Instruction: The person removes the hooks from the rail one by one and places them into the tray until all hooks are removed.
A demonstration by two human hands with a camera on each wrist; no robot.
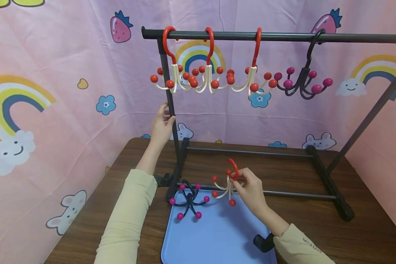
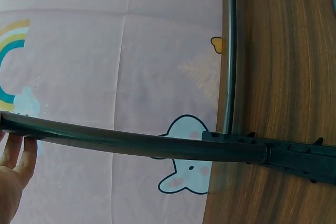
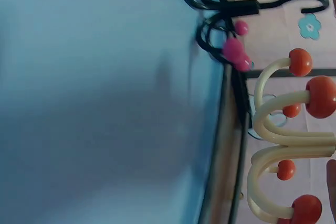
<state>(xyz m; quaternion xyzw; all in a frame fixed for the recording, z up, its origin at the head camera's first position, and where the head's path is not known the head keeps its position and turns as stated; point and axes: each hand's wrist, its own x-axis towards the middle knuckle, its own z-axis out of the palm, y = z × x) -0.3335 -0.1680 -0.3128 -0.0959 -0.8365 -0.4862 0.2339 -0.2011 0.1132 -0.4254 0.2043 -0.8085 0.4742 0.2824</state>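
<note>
Pinching a red-hooked cream hanger (image 1: 229, 186) near its hook's base, the right hand's (image 1: 253, 190) fingers hold it over the blue tray's (image 1: 198, 242) far edge; the left hand's (image 1: 162, 128) grip the rack post (image 1: 176, 141) beyond.

4 hanging hooks (image 1: 252, 75) obstructing the rail (image 1: 366, 37), free stretch rightward, right-side post (image 1: 366, 121) bounding it

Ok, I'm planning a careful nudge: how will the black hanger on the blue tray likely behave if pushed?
The black hanger is probably stiff: its arms curve without sagging. Their wide spread may resist tipping. The tray looks smooth, so the hanger might slide.
</note>
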